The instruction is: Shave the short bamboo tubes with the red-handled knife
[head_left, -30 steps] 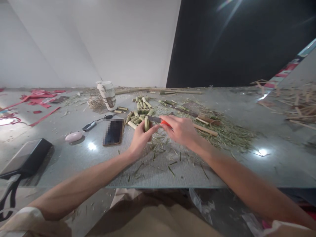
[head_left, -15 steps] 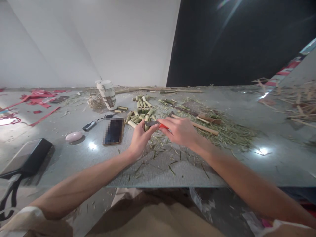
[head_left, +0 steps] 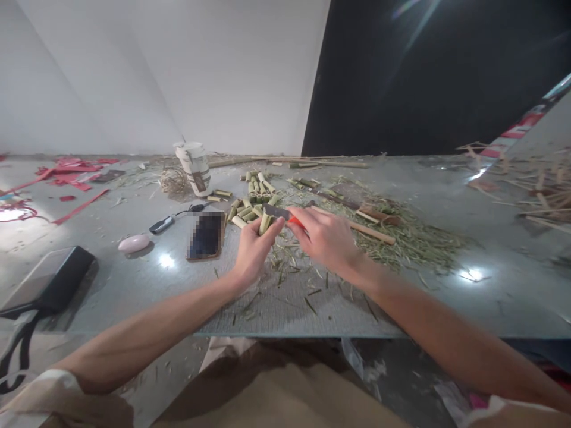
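A person's left hand (head_left: pixel 252 252) closes around a short green bamboo piece (head_left: pixel 264 223) above the middle of the tabletop (head_left: pixel 147 300), back from its near edge, one end jutting past the fingers, apparently to leave it free for the knife (head_left: pixel 277 212). The right hand (head_left: pixel 329 239) is clamped on the knife's orange handle (head_left: pixel 296 222), blade pointing left at the exposed end; whether the two touch cannot be told. The hands sit close together, probably for control of the blade. Toward the far edge, short cut pieces (head_left: pixel 255 189) lie heaped within easy reach, while shavings (head_left: pixel 428 244) spread rightward. A phone (head_left: pixel 206 235) lies left of the left hand and a paper cup (head_left: pixel 194 169) stands nearer the far edge, both seemingly set clear of the cutting.
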A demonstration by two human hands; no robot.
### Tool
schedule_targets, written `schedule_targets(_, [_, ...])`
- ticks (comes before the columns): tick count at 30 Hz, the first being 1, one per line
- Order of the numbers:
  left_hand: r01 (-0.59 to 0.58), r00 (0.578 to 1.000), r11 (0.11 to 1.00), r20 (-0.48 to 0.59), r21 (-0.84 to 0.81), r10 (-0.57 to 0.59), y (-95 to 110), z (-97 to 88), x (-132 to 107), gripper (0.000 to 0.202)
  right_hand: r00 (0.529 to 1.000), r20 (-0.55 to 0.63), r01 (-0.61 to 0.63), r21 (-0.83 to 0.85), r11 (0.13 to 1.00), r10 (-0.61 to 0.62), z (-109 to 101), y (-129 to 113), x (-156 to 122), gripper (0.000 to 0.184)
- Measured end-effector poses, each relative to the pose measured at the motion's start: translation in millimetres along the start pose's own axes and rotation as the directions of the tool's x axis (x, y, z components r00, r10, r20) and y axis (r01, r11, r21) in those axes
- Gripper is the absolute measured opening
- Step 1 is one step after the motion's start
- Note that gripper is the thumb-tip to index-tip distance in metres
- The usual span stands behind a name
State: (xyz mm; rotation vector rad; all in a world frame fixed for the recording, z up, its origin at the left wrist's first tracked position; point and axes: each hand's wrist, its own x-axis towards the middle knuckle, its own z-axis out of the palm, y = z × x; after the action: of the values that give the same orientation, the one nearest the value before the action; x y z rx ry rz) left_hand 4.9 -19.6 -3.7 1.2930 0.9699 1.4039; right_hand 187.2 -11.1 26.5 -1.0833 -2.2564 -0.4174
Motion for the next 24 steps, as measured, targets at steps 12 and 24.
schedule_targets(12, [0.105,0.983,0.956,0.172,-0.273,-0.058,-4,3.5,0,0.019,0.999,0.04,-0.008,0.145,0.989,0.002,10,25,3,0.036])
schedule_targets(24, [0.134,0.981,0.946,0.173,-0.297,-0.085,-3,3.8,1,0.017,0.99,0.075,0.1,0.213,0.972,-0.118,12,27,2,0.037])
